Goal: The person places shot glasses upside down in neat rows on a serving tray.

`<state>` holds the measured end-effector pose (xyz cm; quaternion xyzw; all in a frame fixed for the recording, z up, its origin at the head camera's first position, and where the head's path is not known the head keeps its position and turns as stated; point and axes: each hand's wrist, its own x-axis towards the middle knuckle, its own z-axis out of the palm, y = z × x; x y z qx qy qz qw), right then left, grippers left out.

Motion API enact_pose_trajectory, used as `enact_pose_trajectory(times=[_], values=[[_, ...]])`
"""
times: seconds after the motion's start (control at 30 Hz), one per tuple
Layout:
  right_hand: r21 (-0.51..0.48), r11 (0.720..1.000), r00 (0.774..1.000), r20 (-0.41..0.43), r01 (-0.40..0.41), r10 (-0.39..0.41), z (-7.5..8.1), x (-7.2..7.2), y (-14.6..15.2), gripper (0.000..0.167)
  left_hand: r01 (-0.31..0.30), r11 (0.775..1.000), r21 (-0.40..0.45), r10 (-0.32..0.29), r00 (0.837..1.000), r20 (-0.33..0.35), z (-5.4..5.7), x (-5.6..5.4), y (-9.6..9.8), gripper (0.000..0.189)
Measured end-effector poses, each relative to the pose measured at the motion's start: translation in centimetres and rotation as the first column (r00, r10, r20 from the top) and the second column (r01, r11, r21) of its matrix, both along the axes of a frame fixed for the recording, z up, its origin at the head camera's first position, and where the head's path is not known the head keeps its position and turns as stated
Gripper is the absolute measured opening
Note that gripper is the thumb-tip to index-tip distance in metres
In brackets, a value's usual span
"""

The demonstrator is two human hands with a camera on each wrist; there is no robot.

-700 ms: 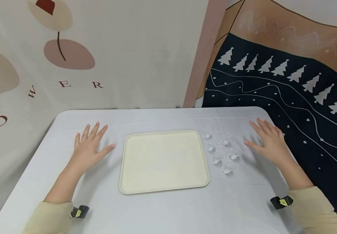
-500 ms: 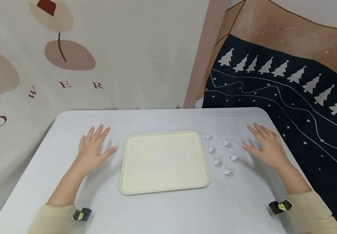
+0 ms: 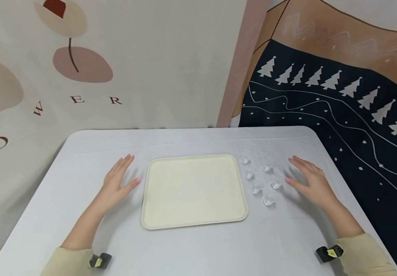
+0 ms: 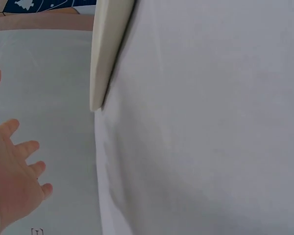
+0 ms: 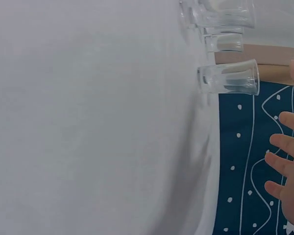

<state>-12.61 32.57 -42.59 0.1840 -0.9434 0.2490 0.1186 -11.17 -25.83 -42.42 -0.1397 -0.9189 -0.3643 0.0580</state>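
In the head view a cream rectangular tray (image 3: 194, 191) lies flat in the middle of the table with nothing on it. Several small clear cups (image 3: 256, 186) stand to its right in a loose cluster. My left hand (image 3: 114, 188) hovers left of the tray, fingers extended and thumb apart, touching nothing. Over the right side my right hand (image 3: 310, 182) is held up, its thumb close to the nearest cups without any grip on them. The right wrist view shows a clear cup (image 5: 229, 78) upright on the cloth, near the right hand's fingers (image 5: 284, 142).
A white cloth (image 3: 198, 249) covers the table, whose back edge meets a pale printed curtain (image 3: 164, 69). To the right hangs a dark fabric (image 3: 322, 103) with white trees. A small black device (image 3: 100, 261) sits at the left wrist, another black device (image 3: 329, 253) at the right.
Both hands have come lower and nearer the body, drawing slightly inward. Their fingers are less spread than before. The tray and cups stay where they were.
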Motion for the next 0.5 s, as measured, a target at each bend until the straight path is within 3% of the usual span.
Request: enact_pose_trajectory(times=[0.3,0.5], values=[[-0.13,0.991,0.992,0.111,-0.037,0.052,-1.3,0.5,-0.2,0.058,0.024,0.997,0.076,-0.032,0.992,0.12,-1.1,0.2,0.0,0.072],[-0.14,0.989,0.99,0.126,-0.04,0.058,-2.3,0.7,-0.5,0.055,0.051,0.994,0.093,-0.066,0.983,0.168,-2.0,0.3,-0.2,0.073]])
